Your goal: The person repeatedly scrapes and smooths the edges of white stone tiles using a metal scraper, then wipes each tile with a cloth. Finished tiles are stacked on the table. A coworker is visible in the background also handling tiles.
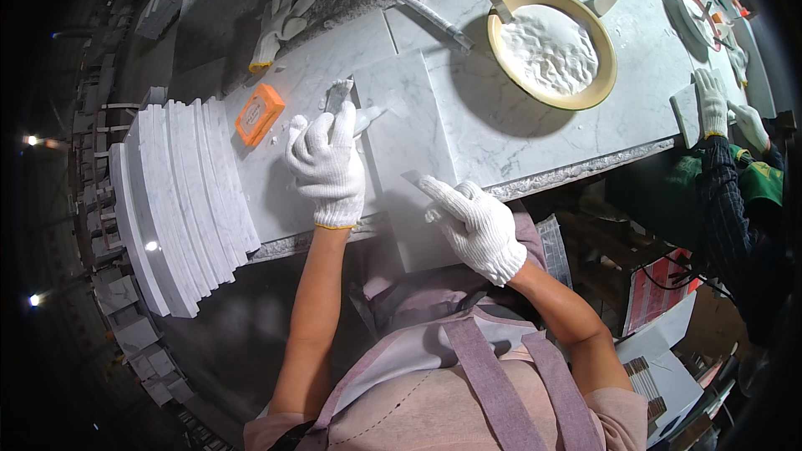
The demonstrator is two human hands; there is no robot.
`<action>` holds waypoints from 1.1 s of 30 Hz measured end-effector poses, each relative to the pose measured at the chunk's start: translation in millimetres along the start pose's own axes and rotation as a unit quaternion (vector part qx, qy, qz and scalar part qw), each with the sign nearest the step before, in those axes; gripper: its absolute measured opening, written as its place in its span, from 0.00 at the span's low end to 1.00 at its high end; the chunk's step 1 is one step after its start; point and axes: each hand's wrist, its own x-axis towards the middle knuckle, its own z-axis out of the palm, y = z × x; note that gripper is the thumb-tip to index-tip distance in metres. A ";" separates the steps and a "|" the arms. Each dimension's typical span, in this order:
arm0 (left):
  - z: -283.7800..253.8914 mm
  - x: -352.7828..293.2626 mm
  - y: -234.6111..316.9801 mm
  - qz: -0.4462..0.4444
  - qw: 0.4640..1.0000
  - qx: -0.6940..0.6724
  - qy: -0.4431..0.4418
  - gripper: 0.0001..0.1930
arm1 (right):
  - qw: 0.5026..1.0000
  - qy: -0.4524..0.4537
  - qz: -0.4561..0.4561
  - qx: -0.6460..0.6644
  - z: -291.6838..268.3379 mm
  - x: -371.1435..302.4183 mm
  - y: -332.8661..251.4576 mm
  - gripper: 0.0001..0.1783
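Observation:
My left hand (327,169), in a white knit glove, is closed above the marble bench top. A flat grey scraper (338,97) with white paste on its tip projects past its fingers. Beside those fingers is a pale, pointed-nozzle bottle (368,119); whether the hand grips it too, I cannot tell. My right hand (476,225), gloved alike, pinches a thin metal scraper blade (411,176), its handle hidden. Between both hands a long grey-veined marble slab (405,129) lies on the bench, its near end overhanging the edge toward my lap.
An orange block-shaped box (260,115) sits left, near stacked marble slabs (180,200). Farther back lie spare gloves (280,27) and a clear tube (434,21). A yellow-rimmed bowl (551,50) holds white powdery paste. At right, a co-worker's gloved hands (713,103) touch a slab.

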 end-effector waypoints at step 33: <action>-2.6 5.3 6.0 -0.003 0.999 -0.016 0.027 0.30 | 1.000 0.005 -0.014 -0.004 5.3 -1.3 6.4 0.38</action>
